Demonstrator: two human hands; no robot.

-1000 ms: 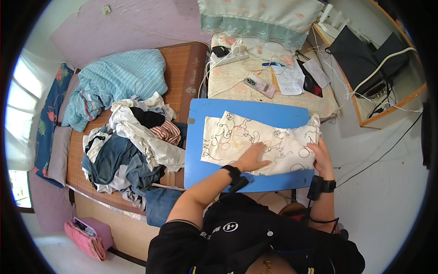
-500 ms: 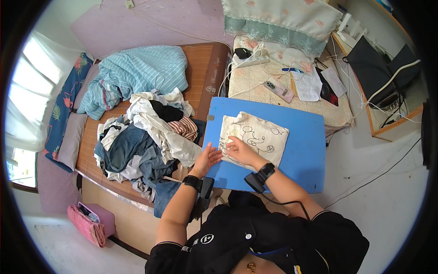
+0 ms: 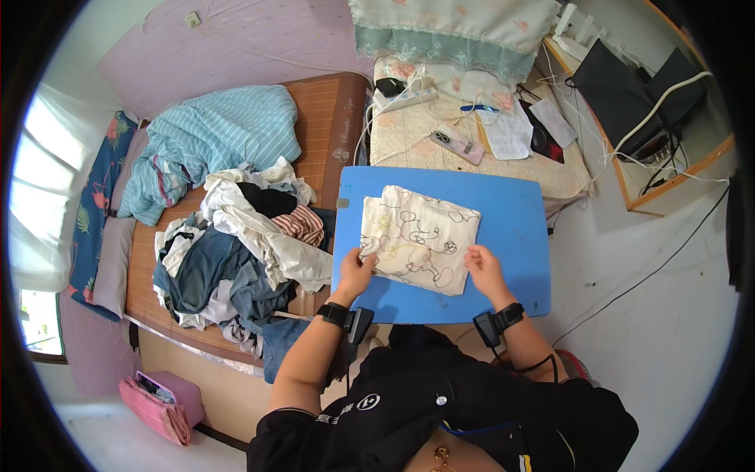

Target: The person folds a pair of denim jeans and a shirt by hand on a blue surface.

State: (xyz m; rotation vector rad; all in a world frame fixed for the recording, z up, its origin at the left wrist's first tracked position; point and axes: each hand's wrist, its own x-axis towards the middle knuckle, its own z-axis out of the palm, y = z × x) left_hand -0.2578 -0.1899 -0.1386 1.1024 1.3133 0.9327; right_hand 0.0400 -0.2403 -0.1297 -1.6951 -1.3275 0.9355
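Observation:
A cream cloth with a looping line pattern lies folded into a rough square on the blue tabletop. My left hand is at its lower left edge, thumb over the cloth and fingers curled at the side. At the right edge my right hand has its thumb and fingers closed about the border of the cloth. The undersides of both hands are hidden. Each wrist carries a black strap with a small device.
To the left, a bed bears a heap of crumpled clothes and a blue striped quilt. Behind the blue top, a covered table holds a phone, papers and cables. A pink bin stands lower left.
My right hand has moved from the cloth's lower left part to its right edge. My left hand has come onto the left edge. The cloth now lies flatter and squarer.

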